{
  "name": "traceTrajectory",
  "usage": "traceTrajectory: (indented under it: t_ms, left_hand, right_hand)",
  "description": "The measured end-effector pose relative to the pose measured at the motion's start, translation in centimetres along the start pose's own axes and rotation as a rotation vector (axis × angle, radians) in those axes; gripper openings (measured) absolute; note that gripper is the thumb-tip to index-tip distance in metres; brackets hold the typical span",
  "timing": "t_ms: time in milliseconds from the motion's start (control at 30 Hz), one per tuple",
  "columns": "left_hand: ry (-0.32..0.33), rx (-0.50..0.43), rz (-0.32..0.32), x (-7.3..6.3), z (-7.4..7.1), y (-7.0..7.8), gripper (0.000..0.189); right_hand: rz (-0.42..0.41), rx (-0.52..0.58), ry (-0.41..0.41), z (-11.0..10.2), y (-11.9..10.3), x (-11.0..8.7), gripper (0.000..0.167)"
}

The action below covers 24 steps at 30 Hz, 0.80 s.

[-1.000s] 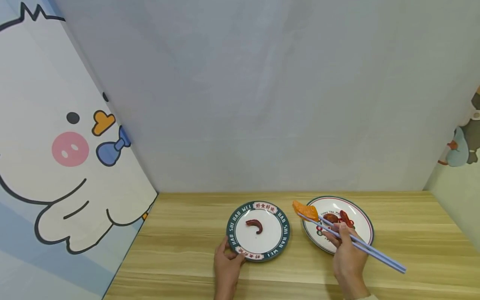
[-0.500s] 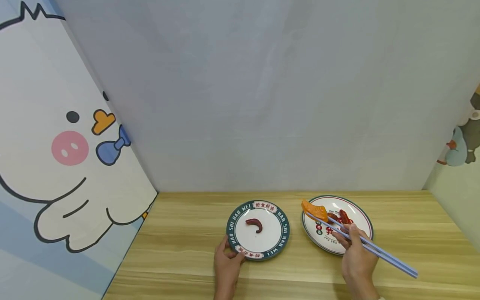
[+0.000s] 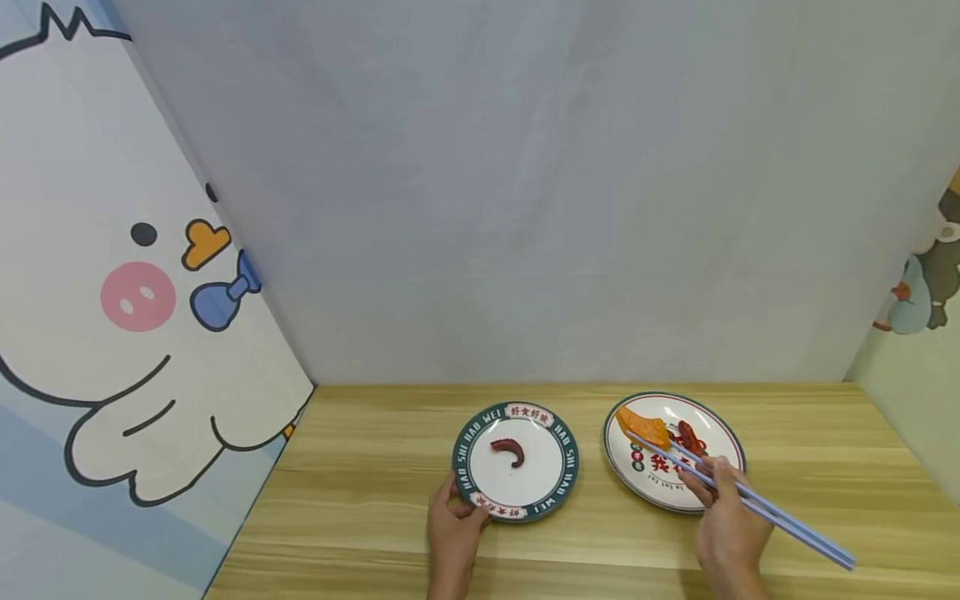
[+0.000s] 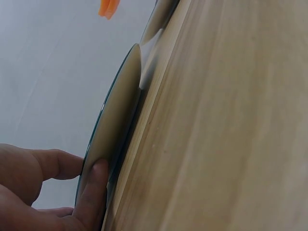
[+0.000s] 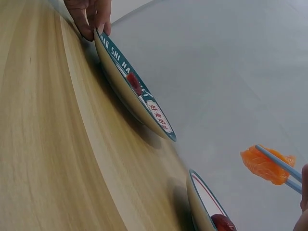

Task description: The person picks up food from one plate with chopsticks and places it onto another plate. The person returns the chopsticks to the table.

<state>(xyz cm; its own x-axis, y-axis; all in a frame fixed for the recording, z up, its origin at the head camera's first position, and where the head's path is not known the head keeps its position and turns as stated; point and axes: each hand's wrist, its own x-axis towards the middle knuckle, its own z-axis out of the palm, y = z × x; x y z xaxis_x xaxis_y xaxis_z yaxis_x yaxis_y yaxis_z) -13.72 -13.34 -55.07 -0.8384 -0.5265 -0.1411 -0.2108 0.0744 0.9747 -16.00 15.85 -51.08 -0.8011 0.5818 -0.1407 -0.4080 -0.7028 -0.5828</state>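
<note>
My left hand grips the near-left rim of a green-rimmed plate. In the left wrist view, the thumb is at the rim's upper side and a finger lies against the plate's underside. A curled reddish-brown piece, like an octopus tentacle, lies on this plate. My right hand holds a pair of pale blue chopsticks. Their tips pinch an orange salmon slice, held up above the right plate. On that plate, partly hidden behind the salmon, lie dark red food pieces.
Both plates stand on a wood-grain table, with a narrow gap between them. A pale grey curtain-like backdrop rises behind the table. To the left is a panel printed with a cartoon bird.
My right hand has moved right and toward me with the chopsticks. The salmon slice has gone from beside the right plate's left edge to over that plate. My left hand stays put.
</note>
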Motion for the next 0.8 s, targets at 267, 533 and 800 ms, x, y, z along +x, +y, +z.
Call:
traceTrajectory:
  t_ms: [267,533,800]
  left_hand:
    - [0.004,-0.001,0.009,-0.2,-0.1,0.1,0.08]
    - [0.003,-0.008,0.004,-0.2,-0.1,0.1,0.081]
    - [0.0,-0.006,-0.004,-0.1,-0.1,0.3,0.081]
  right_hand:
    - [0.008,0.017,0.012,-0.6,-0.5,0.3,0.017]
    - [0.002,0.034,0.052,-0.9,-1.2,0.5,0.021]
    - [0.027,0.057,0.067,-1.5,-1.8,0.7,0.02]
